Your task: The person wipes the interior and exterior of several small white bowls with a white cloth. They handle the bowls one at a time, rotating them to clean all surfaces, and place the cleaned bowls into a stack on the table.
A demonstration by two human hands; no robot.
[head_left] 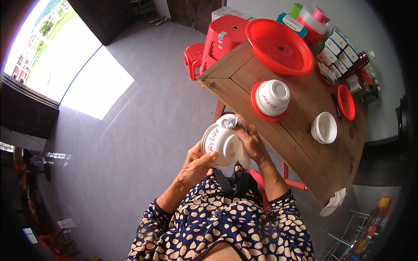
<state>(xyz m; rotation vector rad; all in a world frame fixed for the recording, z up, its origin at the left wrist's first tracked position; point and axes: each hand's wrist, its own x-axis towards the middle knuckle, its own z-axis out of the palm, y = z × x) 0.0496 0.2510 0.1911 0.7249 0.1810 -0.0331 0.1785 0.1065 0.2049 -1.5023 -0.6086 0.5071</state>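
A white bowl (223, 147) with a red printed pattern is held tilted in front of my body, off the table's left edge. My left hand (198, 163) grips its near left side, thumb on the outer wall. On the right, my right hand (251, 140) presses a white cloth (228, 121) against the rim; part of the cloth hangs below the bowl. Upside-down white bowls (273, 96) are stacked on a red plate (257, 108) on the table. Farther right stands another small stack of white bowls (324, 128), openings upward.
The wooden table (300, 130) carries a large red basin (280, 45), a red oval dish (346, 102), stacked small boxes (337, 51) and a white rag (334, 202) over its near corner. Red plastic stools (222, 41) stand beyond its left corner. Sunlight enters through a doorway at far left.
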